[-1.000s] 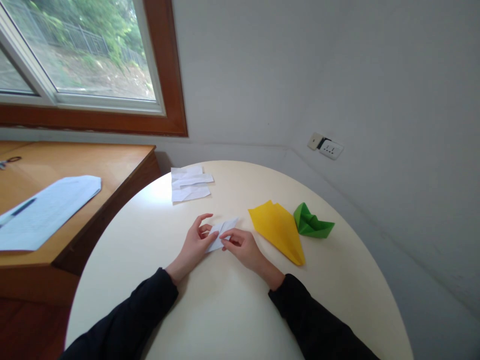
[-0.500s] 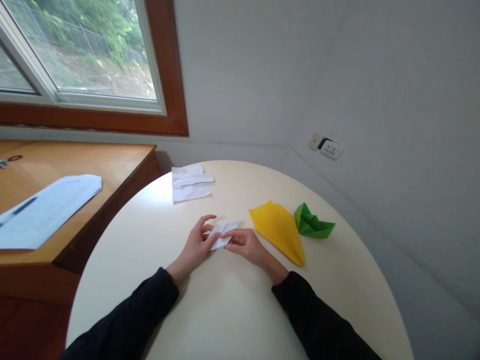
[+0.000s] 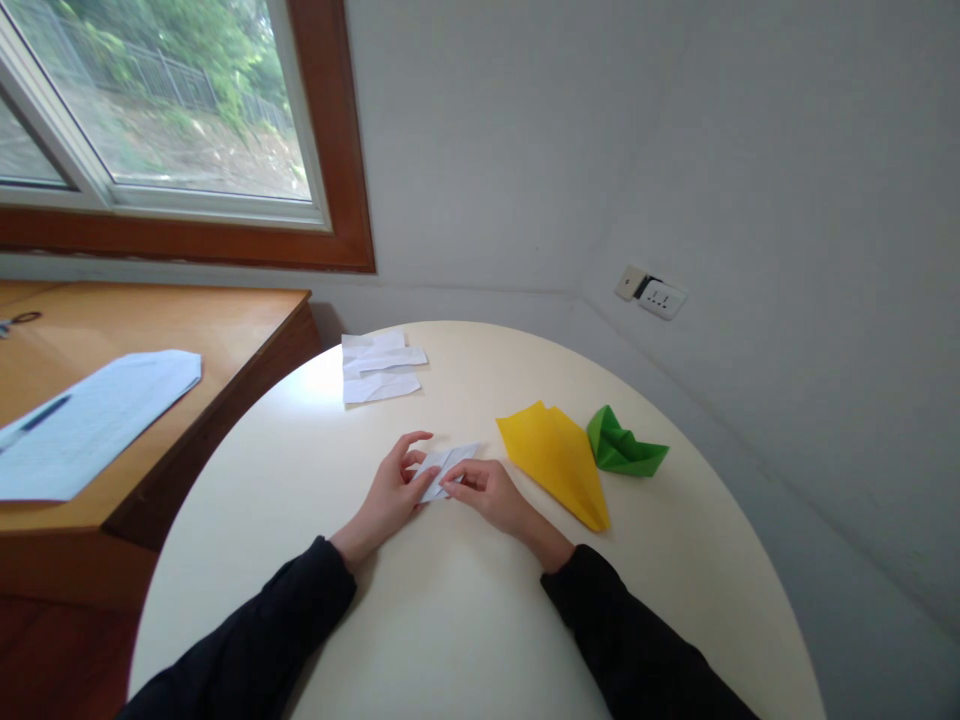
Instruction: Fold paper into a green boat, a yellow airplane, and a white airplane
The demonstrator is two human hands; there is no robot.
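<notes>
A small folded piece of white paper [image 3: 444, 465] lies on the round cream table [image 3: 465, 620] between both my hands. My left hand [image 3: 391, 492] pinches its left side with thumb and fingers. My right hand [image 3: 487, 492] presses fingertips on its right lower edge. Both arms wear black sleeves. To the right of my right hand lies a yellow paper plane [image 3: 556, 458], and beside that a green paper boat [image 3: 621, 445].
Several white folded paper pieces [image 3: 379, 368] lie at the table's far edge. A wooden desk [image 3: 187, 330] to the left carries a printed sheet [image 3: 90, 420] with a pen [image 3: 34, 418]. A wall socket [image 3: 652, 292] sits on the grey wall; a window is upper left.
My right hand slid slightly left along the white paper's lower edge; the paper's right end lies flatter. The left hand has barely moved.
</notes>
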